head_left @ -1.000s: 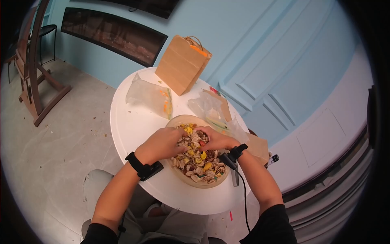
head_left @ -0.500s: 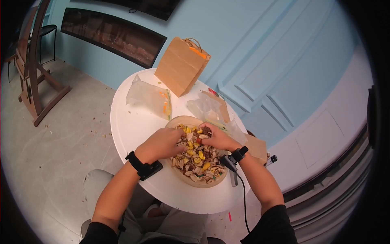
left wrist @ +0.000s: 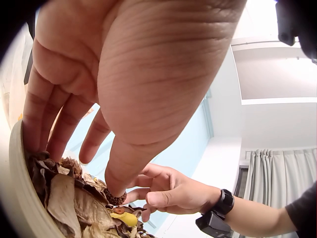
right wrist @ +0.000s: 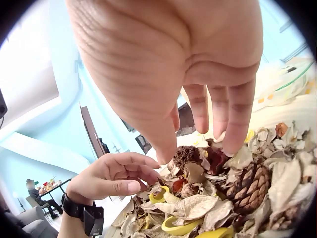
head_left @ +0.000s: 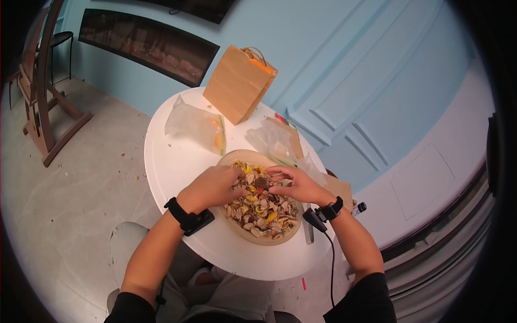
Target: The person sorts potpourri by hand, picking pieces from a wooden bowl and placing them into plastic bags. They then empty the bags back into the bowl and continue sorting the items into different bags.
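A round pale bowl (head_left: 250,154) on the white table is filled with potpourri (head_left: 266,219): dried petals, yellow curled pieces and cones. My left hand (head_left: 214,185) reaches over its left side, with long, nearly straight fingers dipping into the petals. Across from it, my right hand (head_left: 297,185) hovers at the right side, thumb and fingers spread apart and fingertips at the surface of the mix. Between the hands lies a round dark-brown cone (right wrist: 185,155), near the right thumb tip. A larger scaly pinecone (right wrist: 250,187) sits among the petals in the right wrist view.
Behind the bowl stands a brown paper bag (head_left: 237,86). A zip plastic bag (head_left: 194,126) lies at the back left, and another clear bag (head_left: 273,141) to the right of it. Brown cardboard (head_left: 340,192) sits at the right edge. A grey strip (head_left: 308,232) lies beside the bowl.
My right hand has drawn back to the right, and its fingers have spread apart. The dark-brown cone now shows between the hands. My left hand stays nearly in place.
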`<control>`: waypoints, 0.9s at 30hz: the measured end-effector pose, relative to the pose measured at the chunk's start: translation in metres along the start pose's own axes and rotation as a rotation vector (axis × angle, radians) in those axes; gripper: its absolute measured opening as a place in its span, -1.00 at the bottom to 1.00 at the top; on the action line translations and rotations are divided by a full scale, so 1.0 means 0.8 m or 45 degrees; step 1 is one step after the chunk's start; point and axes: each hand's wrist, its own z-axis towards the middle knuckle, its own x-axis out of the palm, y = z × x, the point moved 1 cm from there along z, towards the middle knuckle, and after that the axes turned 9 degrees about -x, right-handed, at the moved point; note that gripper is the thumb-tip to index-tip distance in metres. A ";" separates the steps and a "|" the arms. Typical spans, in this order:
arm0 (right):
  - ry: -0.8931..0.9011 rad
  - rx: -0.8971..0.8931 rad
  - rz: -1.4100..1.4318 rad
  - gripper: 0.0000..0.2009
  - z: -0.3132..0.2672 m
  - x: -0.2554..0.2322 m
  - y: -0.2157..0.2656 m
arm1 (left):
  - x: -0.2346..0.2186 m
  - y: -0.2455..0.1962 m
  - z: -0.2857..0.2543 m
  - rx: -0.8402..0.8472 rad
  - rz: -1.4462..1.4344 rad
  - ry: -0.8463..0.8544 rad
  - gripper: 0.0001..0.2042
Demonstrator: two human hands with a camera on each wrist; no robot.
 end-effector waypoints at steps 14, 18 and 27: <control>0.486 0.433 -0.433 -0.33 -0.056 -0.015 -0.026 | -0.003 -0.003 0.001 -0.045 0.017 0.053 -0.57; 0.340 0.370 -0.350 -0.45 -0.047 -0.004 -0.036 | 0.004 -0.002 0.002 0.056 -0.027 -0.059 -0.64; -0.066 0.349 0.071 -0.68 -0.033 0.003 -0.061 | 0.002 -0.005 0.000 0.032 -0.013 -0.034 -0.70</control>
